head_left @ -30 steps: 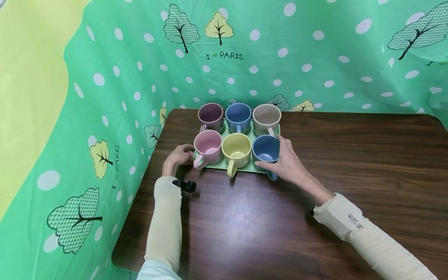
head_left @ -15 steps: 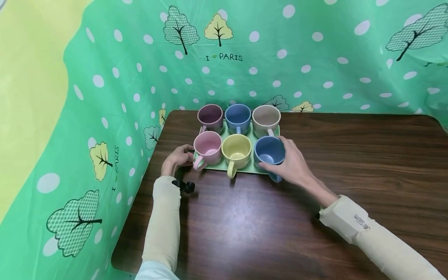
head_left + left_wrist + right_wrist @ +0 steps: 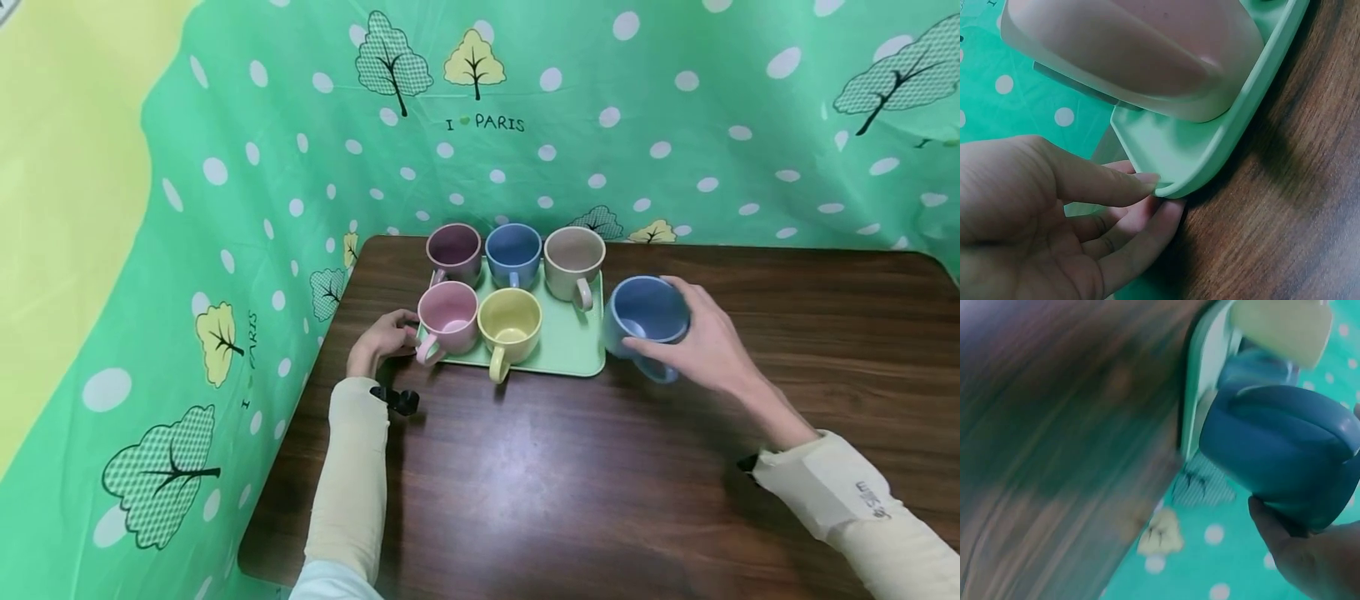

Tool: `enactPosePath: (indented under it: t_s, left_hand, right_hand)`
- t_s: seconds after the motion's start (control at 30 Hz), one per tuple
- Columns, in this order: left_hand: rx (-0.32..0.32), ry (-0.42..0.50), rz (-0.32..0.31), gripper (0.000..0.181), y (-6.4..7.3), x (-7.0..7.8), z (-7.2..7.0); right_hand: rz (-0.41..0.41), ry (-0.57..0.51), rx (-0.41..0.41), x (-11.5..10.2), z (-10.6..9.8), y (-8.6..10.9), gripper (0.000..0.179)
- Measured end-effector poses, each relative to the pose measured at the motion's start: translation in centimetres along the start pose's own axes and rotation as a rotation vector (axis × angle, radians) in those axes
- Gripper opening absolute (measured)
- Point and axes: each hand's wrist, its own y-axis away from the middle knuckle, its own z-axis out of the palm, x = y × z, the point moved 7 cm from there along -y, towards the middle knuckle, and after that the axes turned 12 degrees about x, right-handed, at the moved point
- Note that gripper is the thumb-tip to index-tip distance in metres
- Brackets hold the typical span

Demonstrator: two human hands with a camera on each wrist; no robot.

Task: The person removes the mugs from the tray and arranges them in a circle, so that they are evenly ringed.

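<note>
My right hand (image 3: 708, 337) grips a blue mug (image 3: 636, 321) by its body, thumb at the near side and fingers round the far side. The mug is held upright just right of the pale green tray (image 3: 573, 346), its handle toward me. In the right wrist view the mug (image 3: 1272, 450) appears tilted beside the tray's edge. My left hand (image 3: 386, 335) pinches the tray's near-left corner, thumb on top and fingers below, as the left wrist view shows. Close by that corner stands a pink mug (image 3: 450, 317); a yellow mug (image 3: 510, 321) is to its right.
Along the tray's back row stand a purple mug (image 3: 454, 254), another blue mug (image 3: 513, 254) and a beige mug (image 3: 573, 262). The dark wood table (image 3: 510, 483) extends to the right and toward me. A green patterned cloth (image 3: 622, 125) hangs behind and at the left.
My right hand has lifted the blue mug out of the tray's front-right spot and carried it right, past the tray's edge. My left hand stays at the tray corner.
</note>
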Motion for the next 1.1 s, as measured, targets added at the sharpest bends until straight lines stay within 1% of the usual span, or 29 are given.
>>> enactPosePath:
  t_s: [0.23, 0.4, 0.53, 0.77, 1.1]
  left_hand:
    - [-0.003, -0.002, 0.004, 0.054, -0.2, 0.0, 0.1]
    - [-0.004, -0.009, 0.003, 0.050, 0.0, 0.0, 0.3]
    - [0.007, -0.007, 0.002, 0.048, 0.1, 0.0, 0.2]
    - [0.005, -0.005, -0.003, 0.048, 0.1, 0.0, 0.0]
    - [0.009, -0.006, -0.003, 0.047, 0.2, 0.2, 0.0]
  right_hand:
    - [0.034, 0.055, 0.017, 3.5, -3.3, -0.4, 0.097]
    - [0.054, 0.095, 0.001, 5.9, -4.7, -0.8, 0.098]
    - [0.074, 0.106, -0.008, 7.5, -5.2, -1.3, 0.099]
    - [0.098, 0.105, -0.010, 10.0, -5.6, -2.3, 0.096]
    - [0.140, 0.132, -0.041, 12.4, -6.5, -3.6, 0.097]
